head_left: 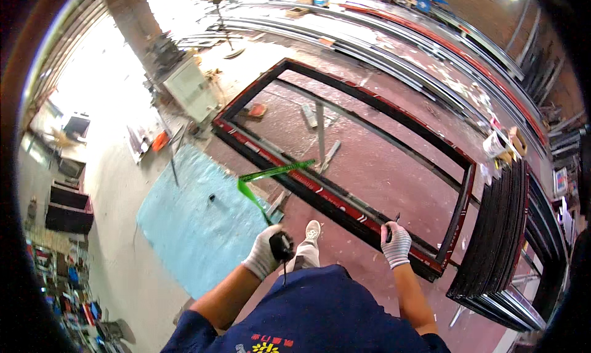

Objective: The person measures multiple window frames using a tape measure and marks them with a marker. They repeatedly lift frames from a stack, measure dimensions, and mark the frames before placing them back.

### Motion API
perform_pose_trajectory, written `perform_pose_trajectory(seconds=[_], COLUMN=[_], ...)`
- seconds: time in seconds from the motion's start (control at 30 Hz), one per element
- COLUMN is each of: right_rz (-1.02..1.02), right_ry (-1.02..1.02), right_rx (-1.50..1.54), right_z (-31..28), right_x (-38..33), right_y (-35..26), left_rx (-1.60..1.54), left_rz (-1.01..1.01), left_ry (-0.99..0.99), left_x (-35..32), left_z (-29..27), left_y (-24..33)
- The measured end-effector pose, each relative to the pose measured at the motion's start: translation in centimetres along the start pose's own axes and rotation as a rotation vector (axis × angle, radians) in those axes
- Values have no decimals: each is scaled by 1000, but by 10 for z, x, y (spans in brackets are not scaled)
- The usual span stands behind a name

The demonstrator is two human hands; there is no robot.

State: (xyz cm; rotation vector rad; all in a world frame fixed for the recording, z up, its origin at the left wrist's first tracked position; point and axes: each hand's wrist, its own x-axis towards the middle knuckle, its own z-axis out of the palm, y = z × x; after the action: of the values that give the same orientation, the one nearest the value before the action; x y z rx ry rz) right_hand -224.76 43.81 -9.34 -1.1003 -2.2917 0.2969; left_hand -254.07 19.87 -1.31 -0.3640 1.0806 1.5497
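My left hand [265,252], in a pale knit glove, is closed around a black tape measure [282,247]. Its green blade [246,192] sticks up from the case, kinks sharply and runs right, its end over the near rail of a large black rectangular frame [363,220]. Red film with white marks covers parts of that frame. My right hand [396,245], also gloved, is at the frame's near rail towards its right end. Its fingers are closed on a slim dark pen-like thing [398,218], whose kind is too small to make out.
A light blue sheet [184,217] lies on the floor at left. Stacked black frames [498,236] stand close on my right. Long metal profiles [394,57] stretch across the back. A pale cabinet [191,88] and a white bucket [494,145] stand farther off.
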Motion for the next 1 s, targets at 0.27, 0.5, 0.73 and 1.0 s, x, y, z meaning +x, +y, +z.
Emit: perform_pose_trajectory(seconds=[0.27, 0.5, 0.73, 1.0], right_rz=[-2, -114, 193, 13], right_ry=[51, 222, 267, -70], right_rx=[-49, -12, 338, 579], right_z=[5, -5, 43, 24], right_x=[-9, -19, -39, -82], right_y=[-4, -28, -74, -269], left_rx=[84, 273, 271, 687], left_rz=[-504, -391, -205, 209], left_ry=[233, 422, 263, 193], left_x=[-111, -191, -211, -184], left_z=[-239, -347, -408, -426], left_y=[-74, -101, -100, -33])
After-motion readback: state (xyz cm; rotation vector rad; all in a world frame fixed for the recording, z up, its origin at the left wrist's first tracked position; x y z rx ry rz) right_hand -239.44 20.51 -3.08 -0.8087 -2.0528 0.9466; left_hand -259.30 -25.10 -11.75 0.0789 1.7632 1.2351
